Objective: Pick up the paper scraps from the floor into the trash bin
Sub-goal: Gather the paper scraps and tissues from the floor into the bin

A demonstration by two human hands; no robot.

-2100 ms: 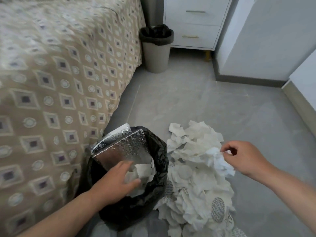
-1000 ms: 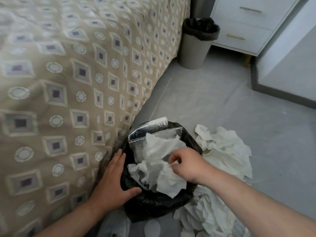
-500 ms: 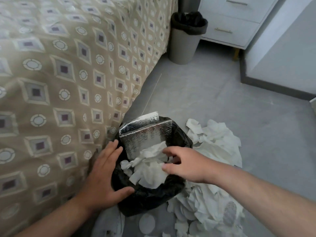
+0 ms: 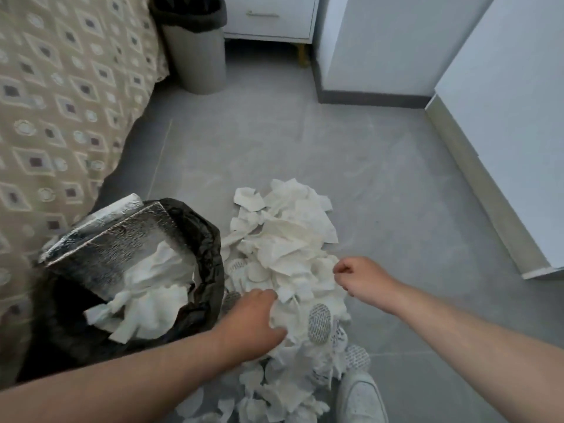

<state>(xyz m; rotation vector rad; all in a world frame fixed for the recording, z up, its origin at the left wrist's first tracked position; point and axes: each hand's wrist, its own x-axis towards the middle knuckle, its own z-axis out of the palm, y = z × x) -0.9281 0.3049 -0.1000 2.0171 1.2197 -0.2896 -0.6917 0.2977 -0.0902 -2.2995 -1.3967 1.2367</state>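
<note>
Paper scraps (image 4: 293,264) heaped on the floor (image 4: 381,184) just beside the black-lined trash bin (image 4: 207,245) — a short carry. Left hand (image 4: 253,325), grip spread, presses into the heap; right hand (image 4: 360,277), grip curled, pinches scraps at the far edge, probably gathering a bundle.

One view only — the head camera, looking forward and steeply down from above the person's forearms. It sits close over the floor (image 4: 381,166), wide-angled (edges bend), with the bed (image 4: 61,87) at left and a white cabinet (image 4: 512,117) at right — no second view shares anything.
</note>
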